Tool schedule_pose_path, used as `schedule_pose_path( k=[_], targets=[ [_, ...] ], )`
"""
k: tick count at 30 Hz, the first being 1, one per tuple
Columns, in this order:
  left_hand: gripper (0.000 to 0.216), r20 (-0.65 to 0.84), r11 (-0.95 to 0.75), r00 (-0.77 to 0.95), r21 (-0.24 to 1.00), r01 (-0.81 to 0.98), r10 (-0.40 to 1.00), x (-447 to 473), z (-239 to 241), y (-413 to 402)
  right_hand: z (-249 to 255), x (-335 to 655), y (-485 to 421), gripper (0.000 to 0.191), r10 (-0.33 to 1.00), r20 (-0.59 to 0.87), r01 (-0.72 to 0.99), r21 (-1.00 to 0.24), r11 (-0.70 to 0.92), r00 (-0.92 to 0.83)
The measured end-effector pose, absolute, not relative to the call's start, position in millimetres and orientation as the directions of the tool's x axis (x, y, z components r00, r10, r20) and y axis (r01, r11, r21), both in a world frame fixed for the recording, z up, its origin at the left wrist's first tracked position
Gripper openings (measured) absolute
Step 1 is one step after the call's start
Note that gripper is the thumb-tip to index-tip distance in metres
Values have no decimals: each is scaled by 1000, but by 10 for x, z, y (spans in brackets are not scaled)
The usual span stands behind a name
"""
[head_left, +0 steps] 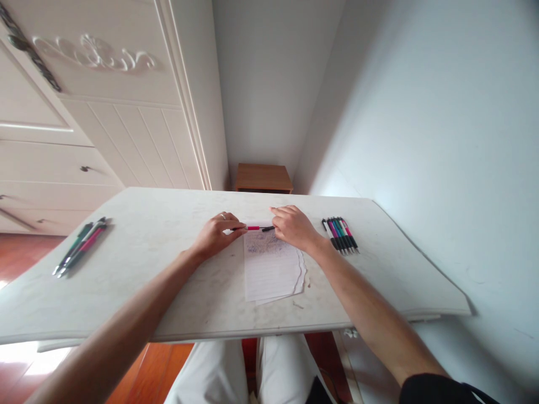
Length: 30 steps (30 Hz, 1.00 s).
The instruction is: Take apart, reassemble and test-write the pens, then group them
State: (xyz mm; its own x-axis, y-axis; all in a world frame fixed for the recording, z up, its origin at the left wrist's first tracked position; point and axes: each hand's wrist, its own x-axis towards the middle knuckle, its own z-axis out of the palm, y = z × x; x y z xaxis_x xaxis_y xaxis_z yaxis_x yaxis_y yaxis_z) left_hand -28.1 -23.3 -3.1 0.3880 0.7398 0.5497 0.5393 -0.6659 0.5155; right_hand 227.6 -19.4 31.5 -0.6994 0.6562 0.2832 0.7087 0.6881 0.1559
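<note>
A pink and black pen [253,228] lies level across the top of the paper, held between my two hands. My left hand [223,229] is closed on its pink barrel end, and a ring shows on one finger. At the other end, my right hand [292,225] has its fingers closed around the pen's black part [268,229], with the index finger pointing left. A thin dark length shows between the pink and black parts. Under the pen are lined paper sheets [272,278] with dense scribbles along the top; my right hand covers their upper right corner.
To the right, several pens [340,235] with coloured barrels lie side by side on the white table [177,303]. A few more pens [82,247] lie at the left. Paper scraps [298,305] sit near the sheets. A wall [455,140] borders the right side, a cabinet [138,129] the left.
</note>
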Motion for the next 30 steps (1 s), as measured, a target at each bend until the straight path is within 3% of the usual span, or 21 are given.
schedule_pose_path(
  k=[12, 20, 26, 30],
  targets=[
    [20, 573, -676, 383, 482, 558, 725, -306, -95, -201, 308, 2239, -220, 14, 634, 353, 695, 69, 716, -688],
    [23, 549, -627, 326, 552, 549, 769, -277, -73, -215, 277, 2263, -202, 15, 631, 448, 690, -41, 723, -634],
    [27, 488, -571, 308, 602, 559, 817, -259, -19, -222, 299, 2266, -227, 16, 609, 506, 624, -166, 764, -611],
    [27, 464, -547, 298, 628, 554, 834, -263, 7, -223, 323, 2366, -178, 21, 601, 605, 530, -322, 785, -523]
  ],
)
